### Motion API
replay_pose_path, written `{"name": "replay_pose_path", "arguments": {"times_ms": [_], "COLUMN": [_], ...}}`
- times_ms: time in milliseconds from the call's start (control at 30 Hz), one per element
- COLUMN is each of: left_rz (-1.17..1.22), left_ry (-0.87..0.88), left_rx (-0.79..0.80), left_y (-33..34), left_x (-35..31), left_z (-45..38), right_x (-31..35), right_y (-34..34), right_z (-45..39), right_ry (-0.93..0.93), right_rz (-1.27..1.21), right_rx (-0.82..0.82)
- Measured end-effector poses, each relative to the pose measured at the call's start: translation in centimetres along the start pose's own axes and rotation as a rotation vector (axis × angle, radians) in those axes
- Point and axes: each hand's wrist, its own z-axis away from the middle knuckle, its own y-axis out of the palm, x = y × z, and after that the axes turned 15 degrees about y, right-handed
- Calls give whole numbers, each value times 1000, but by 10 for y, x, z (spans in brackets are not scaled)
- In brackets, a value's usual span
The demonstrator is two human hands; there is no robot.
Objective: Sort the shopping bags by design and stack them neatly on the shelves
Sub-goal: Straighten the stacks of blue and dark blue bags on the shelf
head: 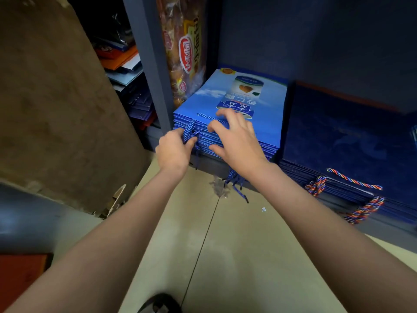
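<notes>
A stack of light blue shopping bags (255, 91) with a can picture printed on top lies flat on the low shelf (212, 164). My left hand (174, 150) grips a bunch of blue rope handles (189, 129) at the stack's front left corner. Spread fingers of my right hand (234, 138) rest on the top bag and the stack's front edge. More blue rope handles (237, 186) hang below the shelf lip. To the right lies a stack of dark navy bags (345, 141) with multicoloured rope handles (354, 181).
A brown printed bag (182, 46) stands upright behind the blue stack, against the grey shelf post (149, 62). Orange and blue bags (126, 71) lie piled in the left bay. A brown board (56, 86) leans at left. Beige tiled floor (225, 256) lies below; a red item (20, 276) sits at bottom left.
</notes>
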Motion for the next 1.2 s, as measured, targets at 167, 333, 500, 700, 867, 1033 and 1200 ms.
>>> {"name": "replay_pose_path", "arguments": {"times_ms": [167, 333, 500, 700, 867, 1033, 1200], "left_rz": [-432, -420, -218, 35, -215, -452, -660], "left_ry": [348, 223, 118, 262, 514, 452, 701], "left_rx": [27, 219, 289, -196, -64, 145, -41], "left_y": [-22, -13, -7, -19, -2, 7, -10], "left_x": [27, 19, 29, 26, 4, 13, 11], "left_z": [-5, -7, 8, 16, 17, 19, -5], "right_x": [-1, 1, -13, -59, -53, -44, -55], "right_y": [4, 19, -18, -55, -49, -49, -59], "right_z": [-20, -15, -14, 18, 20, 10, 8], "right_ry": [-41, -12, 54, 436, 501, 429, 313], "right_rz": [91, 152, -246, -134, -118, -19, 54], "right_rx": [-65, -84, 150, 187, 268, 296, 363]}}
